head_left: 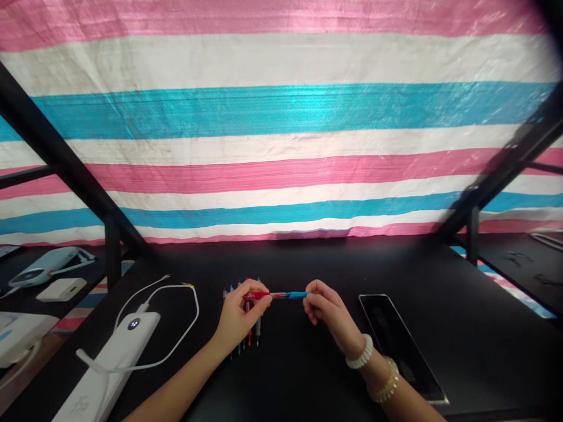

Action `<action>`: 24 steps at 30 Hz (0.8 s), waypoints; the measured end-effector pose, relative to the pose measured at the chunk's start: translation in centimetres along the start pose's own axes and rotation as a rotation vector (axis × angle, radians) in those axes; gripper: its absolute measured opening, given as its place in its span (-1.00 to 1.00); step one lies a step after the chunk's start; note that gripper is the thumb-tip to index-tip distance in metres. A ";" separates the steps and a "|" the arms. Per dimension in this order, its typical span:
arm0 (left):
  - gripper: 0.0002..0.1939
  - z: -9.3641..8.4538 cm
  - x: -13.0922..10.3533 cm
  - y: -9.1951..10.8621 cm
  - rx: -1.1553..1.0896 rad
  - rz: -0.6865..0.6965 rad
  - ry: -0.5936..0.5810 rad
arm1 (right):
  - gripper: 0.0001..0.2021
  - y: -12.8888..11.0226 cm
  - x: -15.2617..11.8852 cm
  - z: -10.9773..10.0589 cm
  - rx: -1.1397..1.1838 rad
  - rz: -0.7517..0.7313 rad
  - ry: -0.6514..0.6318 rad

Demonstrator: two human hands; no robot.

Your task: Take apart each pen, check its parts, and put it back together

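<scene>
Level above the black table, a pen (278, 295) stretches between my two hands. Its left part is red, its middle looks clear, and its right part is blue; whether it is one piece or two joined parts I cannot tell. My left hand (246, 308) pinches the red end between thumb and fingers. The tip of the blue end is in the closed fingers of my right hand (328, 308), which has a white bracelet and a beaded one at the wrist. Several pens (258, 333) lie side by side on the table under my left hand, partly hidden by it.
A dark phone-like slab (400, 346) lies right of my right hand. At left is a white power bank (118, 357) with a looped white cable (197, 308). Black frame bars (70, 164) rise on both sides; a striped sheet (281, 111) hangs behind the table (308, 375).
</scene>
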State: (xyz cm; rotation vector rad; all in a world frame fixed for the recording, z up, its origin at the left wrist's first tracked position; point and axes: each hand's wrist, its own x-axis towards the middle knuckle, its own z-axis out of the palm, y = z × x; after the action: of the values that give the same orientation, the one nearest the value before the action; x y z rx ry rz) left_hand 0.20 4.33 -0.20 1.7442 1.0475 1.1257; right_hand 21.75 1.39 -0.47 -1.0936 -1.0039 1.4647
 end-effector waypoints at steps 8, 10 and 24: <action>-0.90 0.1 -0.1 -0.2 -0.024 0.000 0.005 | -0.56 0.4 0.3 -0.1 -0.083 0.089 -0.043; -0.91 0.1 -0.1 -0.2 -0.034 0.004 0.003 | -0.59 0.4 0.3 -0.1 -0.050 0.091 -0.051; -0.89 0.2 0.1 0.4 -0.089 -0.029 0.030 | -0.61 -0.1 0.1 0.3 0.094 0.135 -0.031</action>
State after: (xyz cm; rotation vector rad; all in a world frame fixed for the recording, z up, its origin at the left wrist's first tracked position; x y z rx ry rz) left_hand 0.45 4.21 0.14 1.6416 1.0222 1.1666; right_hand 21.50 1.47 -0.33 -1.0910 -0.8870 1.6253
